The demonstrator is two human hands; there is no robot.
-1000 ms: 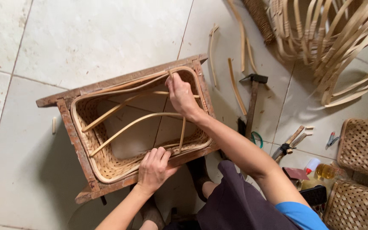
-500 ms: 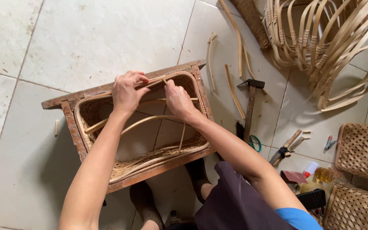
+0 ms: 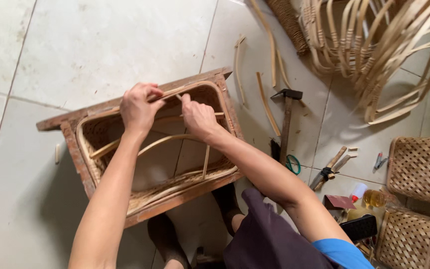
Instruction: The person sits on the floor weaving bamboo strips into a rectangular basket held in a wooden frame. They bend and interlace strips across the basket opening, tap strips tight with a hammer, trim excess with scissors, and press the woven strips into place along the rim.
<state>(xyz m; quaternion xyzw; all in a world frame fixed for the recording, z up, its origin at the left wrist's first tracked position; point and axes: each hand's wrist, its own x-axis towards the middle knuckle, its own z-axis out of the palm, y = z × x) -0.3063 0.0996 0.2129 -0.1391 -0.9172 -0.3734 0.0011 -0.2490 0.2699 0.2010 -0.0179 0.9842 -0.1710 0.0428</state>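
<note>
A rectangular wooden frame (image 3: 75, 149) lies on the tiled floor with a half-woven rattan basket (image 3: 90, 144) set inside it. Curved rattan strips (image 3: 165, 142) cross the basket's open bottom. My left hand (image 3: 138, 107) grips the far rim of the basket, fingers curled over a rattan strip there. My right hand (image 3: 199, 117) is beside it on the same far rim, pinching the strip between thumb and fingers. Both forearms reach across the basket from the near side.
A hammer (image 3: 287, 122) lies right of the frame, with loose rattan pieces (image 3: 267, 102), green-handled scissors (image 3: 290, 163) and small tools (image 3: 330, 167) nearby. A bundle of bent rattan hoops (image 3: 374, 50) sits top right. Woven baskets (image 3: 421, 169) stand at the right edge. My feet are under the frame.
My left hand left the near rim and crossed to the far rim beside my right hand. The frame and basket have shifted slightly in view.
</note>
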